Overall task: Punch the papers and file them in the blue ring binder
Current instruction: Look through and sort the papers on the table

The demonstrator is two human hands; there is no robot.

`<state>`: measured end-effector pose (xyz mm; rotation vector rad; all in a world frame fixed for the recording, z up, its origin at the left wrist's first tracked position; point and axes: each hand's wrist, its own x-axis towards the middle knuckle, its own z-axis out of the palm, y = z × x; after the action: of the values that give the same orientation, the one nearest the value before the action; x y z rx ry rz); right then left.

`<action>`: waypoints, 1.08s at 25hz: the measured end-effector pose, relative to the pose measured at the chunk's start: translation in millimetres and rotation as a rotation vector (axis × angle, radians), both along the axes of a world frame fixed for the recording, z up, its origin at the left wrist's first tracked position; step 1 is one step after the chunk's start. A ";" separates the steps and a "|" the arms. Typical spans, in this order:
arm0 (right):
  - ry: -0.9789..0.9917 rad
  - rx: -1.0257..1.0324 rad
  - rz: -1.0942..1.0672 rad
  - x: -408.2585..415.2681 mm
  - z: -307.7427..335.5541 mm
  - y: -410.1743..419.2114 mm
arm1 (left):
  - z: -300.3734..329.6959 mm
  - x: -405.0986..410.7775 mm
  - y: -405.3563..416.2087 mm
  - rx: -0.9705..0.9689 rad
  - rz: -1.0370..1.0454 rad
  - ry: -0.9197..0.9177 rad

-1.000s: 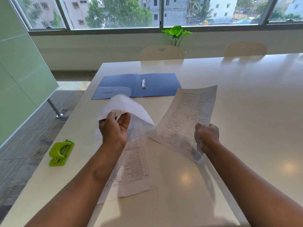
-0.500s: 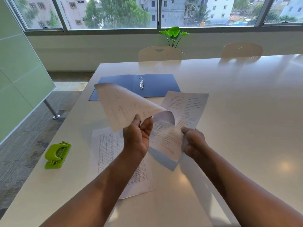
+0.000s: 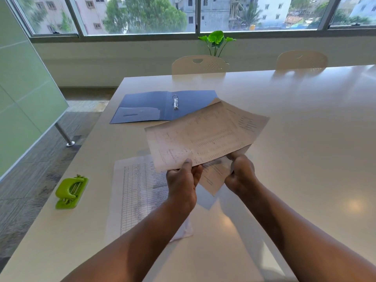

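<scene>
Head view: left hand (image 3: 183,180) and right hand (image 3: 241,176) pinching printed sheets (image 3: 203,137) at near edge; thin, floppy paper sagging, likely needing two-edge support.

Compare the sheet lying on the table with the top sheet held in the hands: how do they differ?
The sheet on the table lies flat and untouched; the held top sheet is raised above the table, pinched by the left hand, with the right hand gripping the papers beside it. The table sheet shows a ruled grid of rows; the held sheet shows lines of text and some handwriting. Both are white printed pages, neither yet in the blue ring binder.
</scene>
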<state>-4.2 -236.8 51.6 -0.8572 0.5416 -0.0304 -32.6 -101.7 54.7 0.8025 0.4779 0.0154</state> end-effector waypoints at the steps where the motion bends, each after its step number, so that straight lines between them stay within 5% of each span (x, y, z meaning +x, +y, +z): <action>1: -0.016 0.005 0.006 -0.8 -0.2 0.1 | 0.2 -0.1 -0.8 0.013 -0.001 0.007; 6: -0.166 -0.058 0.078 -3.0 -2.1 6.2 | -3.3 0.8 -4.1 0.041 -0.002 0.010; 11: -0.125 -0.104 0.033 3.6 -4.0 -1.8 | -8.3 2.2 0.9 0.070 -0.099 -0.058; 16: -0.095 -0.141 0.025 12.5 0.4 -24.6 | 16.2 40.5 56.6 0.035 0.014 -0.139; 21: -0.098 -0.152 0.133 15.0 1.0 -38.6 | 25.1 68.1 98.9 0.425 -0.027 -0.134; 27: -0.118 -0.258 0.291 12.6 10.5 -48.1 | 51.8 95.7 142.4 1.122 -0.430 -0.097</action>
<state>8.4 -284.9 62.2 -1.1717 0.3011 0.1166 63.1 40.6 106.5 1.9842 0.1595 -0.0834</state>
